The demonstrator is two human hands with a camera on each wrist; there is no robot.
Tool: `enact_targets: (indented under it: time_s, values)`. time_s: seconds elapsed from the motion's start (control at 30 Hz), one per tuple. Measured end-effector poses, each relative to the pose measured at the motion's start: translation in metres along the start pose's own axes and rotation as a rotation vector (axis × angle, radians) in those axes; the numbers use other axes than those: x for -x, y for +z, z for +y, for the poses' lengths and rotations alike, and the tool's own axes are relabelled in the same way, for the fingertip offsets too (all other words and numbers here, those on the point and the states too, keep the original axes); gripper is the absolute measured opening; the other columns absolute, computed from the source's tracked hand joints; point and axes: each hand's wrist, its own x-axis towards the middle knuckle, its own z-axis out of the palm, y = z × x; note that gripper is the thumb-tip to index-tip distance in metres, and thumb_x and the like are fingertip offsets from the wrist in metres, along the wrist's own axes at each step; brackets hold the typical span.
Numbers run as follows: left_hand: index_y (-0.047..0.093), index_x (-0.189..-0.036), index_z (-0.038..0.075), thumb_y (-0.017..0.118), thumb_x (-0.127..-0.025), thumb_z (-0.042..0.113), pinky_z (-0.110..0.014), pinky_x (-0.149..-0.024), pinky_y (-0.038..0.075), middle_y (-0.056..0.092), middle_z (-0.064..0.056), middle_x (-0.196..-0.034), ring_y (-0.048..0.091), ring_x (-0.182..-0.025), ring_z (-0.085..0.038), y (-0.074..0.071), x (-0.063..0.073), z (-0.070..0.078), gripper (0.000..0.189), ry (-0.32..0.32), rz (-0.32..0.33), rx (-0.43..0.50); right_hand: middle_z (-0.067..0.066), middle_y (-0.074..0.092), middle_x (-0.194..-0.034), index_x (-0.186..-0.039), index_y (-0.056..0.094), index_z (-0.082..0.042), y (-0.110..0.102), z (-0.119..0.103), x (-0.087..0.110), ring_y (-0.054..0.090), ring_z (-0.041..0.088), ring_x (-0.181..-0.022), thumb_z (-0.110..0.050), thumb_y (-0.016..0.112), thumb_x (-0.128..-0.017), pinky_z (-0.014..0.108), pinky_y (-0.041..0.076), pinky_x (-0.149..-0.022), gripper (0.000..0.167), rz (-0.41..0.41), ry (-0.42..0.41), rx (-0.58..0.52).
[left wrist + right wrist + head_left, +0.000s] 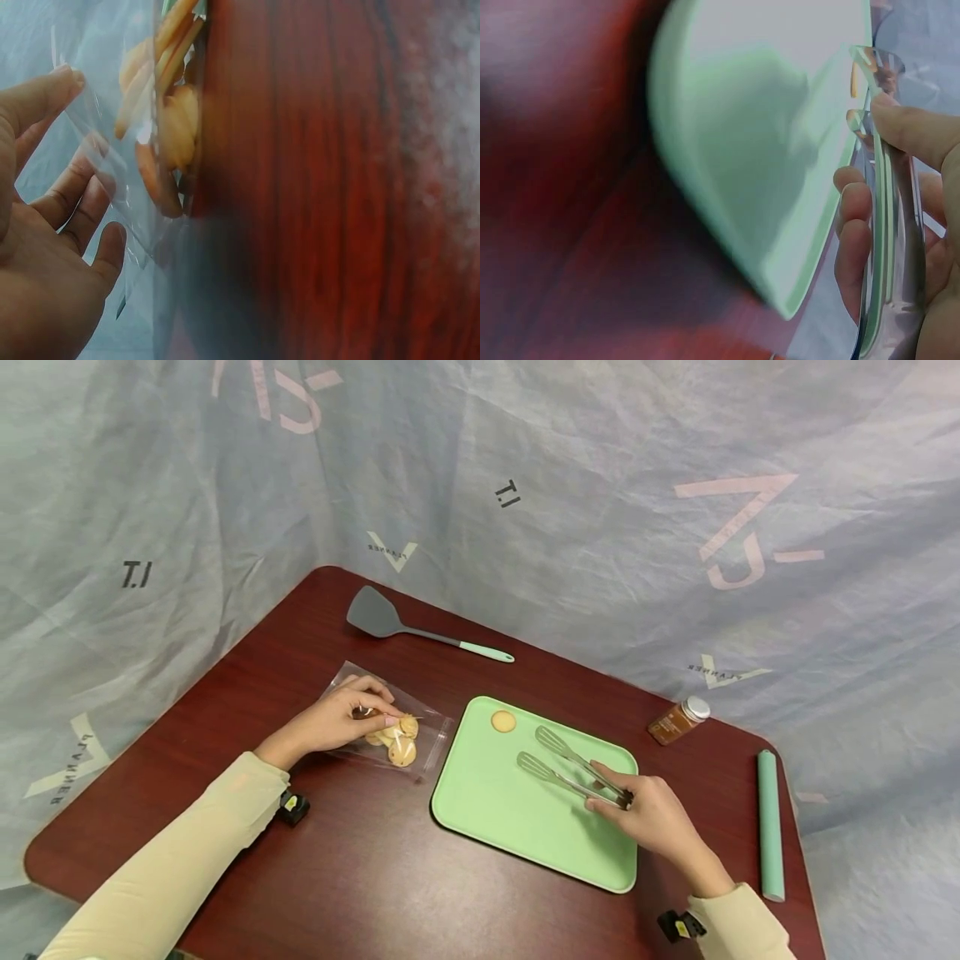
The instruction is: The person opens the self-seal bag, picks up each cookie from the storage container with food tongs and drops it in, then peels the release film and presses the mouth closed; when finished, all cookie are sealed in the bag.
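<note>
My left hand (347, 717) pinches the film of a clear plastic bag (433, 752) lying on the table. Round golden cookies (402, 752) are heaped inside; from the side, in the left wrist view, the cookies (178, 127) show stacked and tilted. My right hand (651, 814) grips metal tongs (567, 778) by the handle end, thumb on one arm and fingers on the other. Their two slotted heads are spread apart over the light green tray (487, 814), with nothing between them. A single round cookie (503, 721) lies near the tray's far left corner.
Behind the bag lies a grey spatula (375, 612) with a pale green handle. A small amber jar (678, 721) with a silver lid stands beyond the tray's right corner. At the right table edge is a green rolling pin (769, 827). Grey cloth (585, 527) hangs behind the table.
</note>
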Motion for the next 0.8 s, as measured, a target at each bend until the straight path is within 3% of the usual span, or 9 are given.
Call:
enact_targets:
  time_s: [0.17, 0.4, 0.8]
  values:
    - [0.081, -0.107, 0.014, 0.077, -0.093, 0.015, -0.046, -0.085, 0.042, 0.061, -0.01, -0.118, 0.045, -0.111, -0.026, -0.001, 0.0, 0.0, 0.015, -0.02, -0.006, 0.014, -0.024, 0.018, -0.049, -0.137, 0.066, -0.016, 0.006, -0.007, -0.022, 0.016, -0.004, -0.044, -0.039, 0.084, -0.085, 0.023, 0.022, -0.04, 0.059, -0.004, -0.037, 0.005]
    - [0.081, -0.105, 0.012, 0.078, -0.093, 0.019, -0.048, -0.084, 0.044, 0.062, -0.009, -0.116, 0.046, -0.109, -0.025, 0.001, -0.001, 0.0, 0.014, -0.024, -0.007, 0.004, -0.023, 0.019, -0.044, -0.137, 0.066, -0.017, 0.011, -0.017, -0.043, 0.017, -0.001, -0.041, -0.037, 0.085, -0.085, 0.024, 0.02, -0.039, 0.059, -0.012, -0.021, 0.015]
    - [0.081, -0.104, 0.011, 0.078, -0.092, 0.017, -0.047, -0.086, 0.042, 0.062, -0.01, -0.115, 0.047, -0.111, -0.027, -0.001, -0.001, 0.002, 0.014, -0.005, 0.004, -0.012, -0.022, 0.024, -0.043, -0.133, 0.07, -0.016, 0.013, -0.023, -0.057, 0.013, -0.004, -0.043, -0.032, 0.082, -0.088, 0.025, 0.019, -0.04, 0.049, -0.005, -0.058, -0.018]
